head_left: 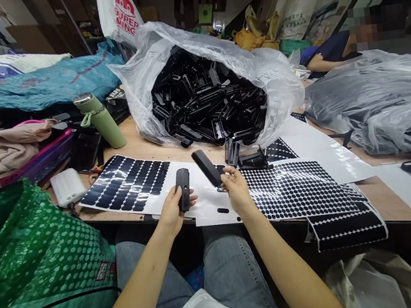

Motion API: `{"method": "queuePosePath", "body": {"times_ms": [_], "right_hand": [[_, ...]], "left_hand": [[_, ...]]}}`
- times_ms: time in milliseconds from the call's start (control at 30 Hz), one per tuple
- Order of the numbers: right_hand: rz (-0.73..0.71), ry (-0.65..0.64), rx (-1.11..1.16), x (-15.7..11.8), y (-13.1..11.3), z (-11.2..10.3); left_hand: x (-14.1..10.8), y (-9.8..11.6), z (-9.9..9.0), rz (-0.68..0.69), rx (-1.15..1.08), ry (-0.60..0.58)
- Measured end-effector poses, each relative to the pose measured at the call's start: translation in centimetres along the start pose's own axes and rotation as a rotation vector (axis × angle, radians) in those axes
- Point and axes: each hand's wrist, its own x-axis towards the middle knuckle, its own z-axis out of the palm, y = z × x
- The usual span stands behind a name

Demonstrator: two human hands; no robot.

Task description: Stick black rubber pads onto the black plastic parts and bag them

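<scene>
My left hand (176, 205) is closed around a black plastic part (183, 188) with a textured face and a small round mark, held upright near the table's front edge. Between the fingers of my right hand (235, 186) is a second black textured piece (207, 167), tilted up to the left. Beneath both hands lies a white sheet (202, 208) with a few black oval stickers. Left of it is a sheet of rounded black stickers (129, 181); on the right, a sheet of black dot stickers (300, 188). Loose black parts (232, 152) lie just beyond my right hand.
A large clear plastic bag (142, 107) full of black parts stands behind the sheets. A green bottle (105, 123) and white power bank (68, 187) are at left, above a green bag (37, 269). Another person (334, 54) sits beyond a grey plastic bag (371, 92).
</scene>
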Motion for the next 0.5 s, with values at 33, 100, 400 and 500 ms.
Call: {"method": "queuePosePath", "body": {"times_ms": [33, 100, 400, 500], "right_hand": [[0.15, -0.057, 0.19, -1.3, 0.1, 0.7], [0.394, -0.148, 0.451, -3.8, 0.5, 2.4], [-0.083, 0.032, -0.582, -2.1, 1.3, -1.6], [-0.177, 0.079, -0.926, 0.6, 1.2, -4.0]], "left_hand": [[0.0, -0.5, 0.3, 0.033, -0.065, 0.002], [-0.2, -1.3, 1.0, 0.093, -0.178, -0.042], [-0.5, 0.2, 0.2, 0.06, -0.107, -0.143], [-0.5, 0.8, -0.3, -0.131, -0.085, -0.259]]}}
